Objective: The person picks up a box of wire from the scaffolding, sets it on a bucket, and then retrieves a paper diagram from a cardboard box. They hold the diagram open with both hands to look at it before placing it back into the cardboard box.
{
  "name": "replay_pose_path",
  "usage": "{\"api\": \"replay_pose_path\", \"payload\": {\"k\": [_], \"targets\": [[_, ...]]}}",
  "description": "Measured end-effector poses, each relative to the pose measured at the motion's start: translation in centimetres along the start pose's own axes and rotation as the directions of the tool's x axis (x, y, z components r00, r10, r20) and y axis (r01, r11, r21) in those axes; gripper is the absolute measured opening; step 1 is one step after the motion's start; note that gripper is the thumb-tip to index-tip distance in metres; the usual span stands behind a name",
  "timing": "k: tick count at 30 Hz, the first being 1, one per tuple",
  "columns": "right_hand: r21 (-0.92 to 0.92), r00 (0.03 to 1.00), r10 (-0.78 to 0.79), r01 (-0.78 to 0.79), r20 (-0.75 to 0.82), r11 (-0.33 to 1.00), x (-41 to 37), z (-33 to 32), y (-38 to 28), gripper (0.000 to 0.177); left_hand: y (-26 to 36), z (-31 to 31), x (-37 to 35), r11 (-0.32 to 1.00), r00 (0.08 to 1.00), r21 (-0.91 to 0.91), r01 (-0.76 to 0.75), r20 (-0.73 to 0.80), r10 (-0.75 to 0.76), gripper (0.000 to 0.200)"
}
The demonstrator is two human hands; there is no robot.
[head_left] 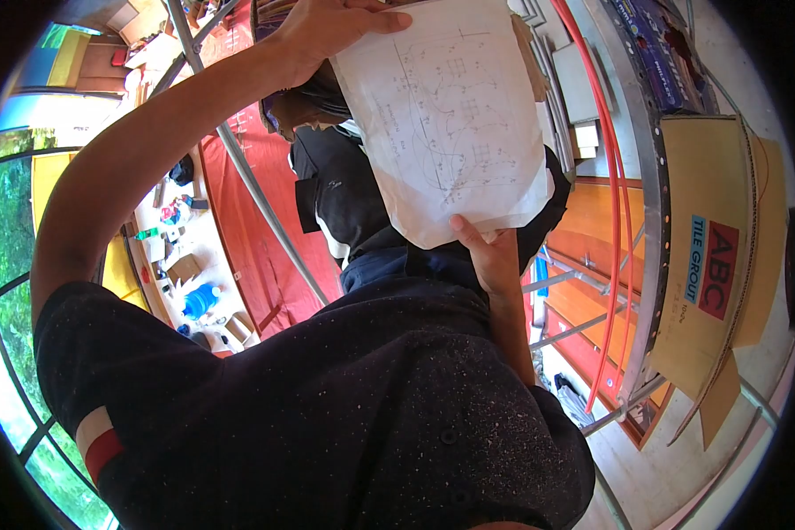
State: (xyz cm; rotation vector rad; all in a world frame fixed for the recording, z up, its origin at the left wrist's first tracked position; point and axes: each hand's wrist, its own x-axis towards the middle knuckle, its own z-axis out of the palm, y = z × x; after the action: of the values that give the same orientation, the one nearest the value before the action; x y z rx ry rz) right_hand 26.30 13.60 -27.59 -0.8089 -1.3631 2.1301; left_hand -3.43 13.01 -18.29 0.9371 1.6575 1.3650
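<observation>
A worn white sheet of paper (455, 124) with a hand-drawn line diagram and small handwriting lies over my lap, its corners creased and torn. My left hand (336, 31) grips the sheet's far left edge, the thumb lying on top and the fingers partly cut off by the frame. At the near edge, my right hand (490, 252) pinches the paper with its thumb on the face; its other fingers are hidden behind. Brown cardboard (528, 53) shows along the right edge of the sheet.
Metal scaffold tubes (261, 199) run on both sides. Red flexible conduits (605, 132) hang at the right beside a perforated metal beam (652, 265) and a cardboard tile grout box (702, 256). Far below are a red floor covering (256, 238) and a blue water jug (200, 301).
</observation>
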Motion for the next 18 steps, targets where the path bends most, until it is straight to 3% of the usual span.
{"api": "replay_pose_path", "payload": {"k": [18], "targets": [[-0.027,1.000,0.024,-0.024,-0.002,0.999,-0.15,-0.17,-0.26,0.052,0.04,-0.04,0.04,1.000,1.000,0.001,0.002,0.003,-0.002,0.025]]}}
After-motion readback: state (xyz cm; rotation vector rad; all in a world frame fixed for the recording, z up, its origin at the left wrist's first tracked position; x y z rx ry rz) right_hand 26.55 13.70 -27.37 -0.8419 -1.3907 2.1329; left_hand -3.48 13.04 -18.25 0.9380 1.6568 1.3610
